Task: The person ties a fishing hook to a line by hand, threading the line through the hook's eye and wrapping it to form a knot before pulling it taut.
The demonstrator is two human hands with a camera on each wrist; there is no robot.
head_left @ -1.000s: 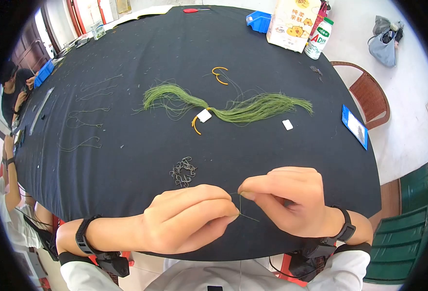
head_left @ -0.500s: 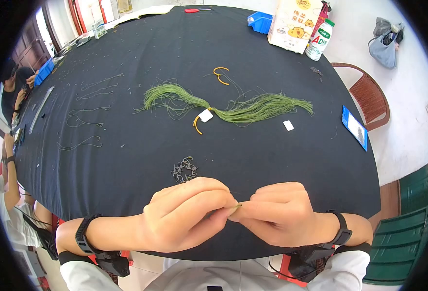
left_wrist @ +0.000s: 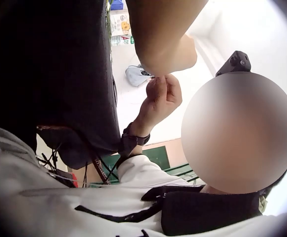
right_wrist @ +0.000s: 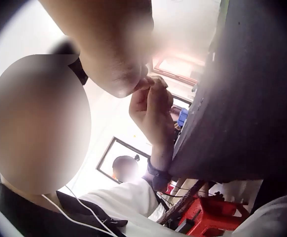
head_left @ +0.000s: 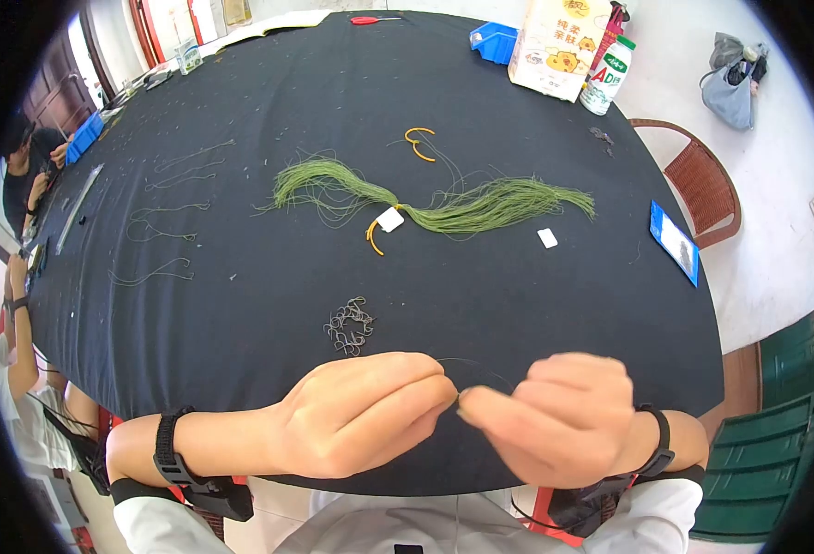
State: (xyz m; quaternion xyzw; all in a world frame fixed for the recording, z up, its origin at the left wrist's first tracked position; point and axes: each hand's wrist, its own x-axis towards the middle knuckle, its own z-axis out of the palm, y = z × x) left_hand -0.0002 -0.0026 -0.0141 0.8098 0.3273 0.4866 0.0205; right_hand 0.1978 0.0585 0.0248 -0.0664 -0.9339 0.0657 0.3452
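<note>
Close over the table's near edge, my left hand (head_left: 370, 415) pinches a thin green line (head_left: 470, 362) between thumb and forefinger. Fingertip to fingertip with it, my right hand (head_left: 555, 420) also pinches the line, its other fingers curled in. A fine loop of the line arcs behind the hands in the head view. What else sits between the fingertips is hidden. Just beyond the left hand lies a small pile of grey fish hooks (head_left: 350, 325). Farther back stretches a bundle of green line (head_left: 490, 208), gathered at its middle beside a white tag (head_left: 389, 220).
Several separate line lengths (head_left: 169, 210) lie on the left of the black tablecloth (head_left: 269, 305). Yellow curved pieces (head_left: 418, 144) are near the bundle. At right lies a blue packet (head_left: 675, 242); a bottle (head_left: 608, 78) and blue bin (head_left: 494, 42) stand behind. Other people sit at left.
My hands were apart with the line stretched between them, then met at the fingertips. Now the right hand has turned and drawn slightly right, and a loop of line shows behind.
</note>
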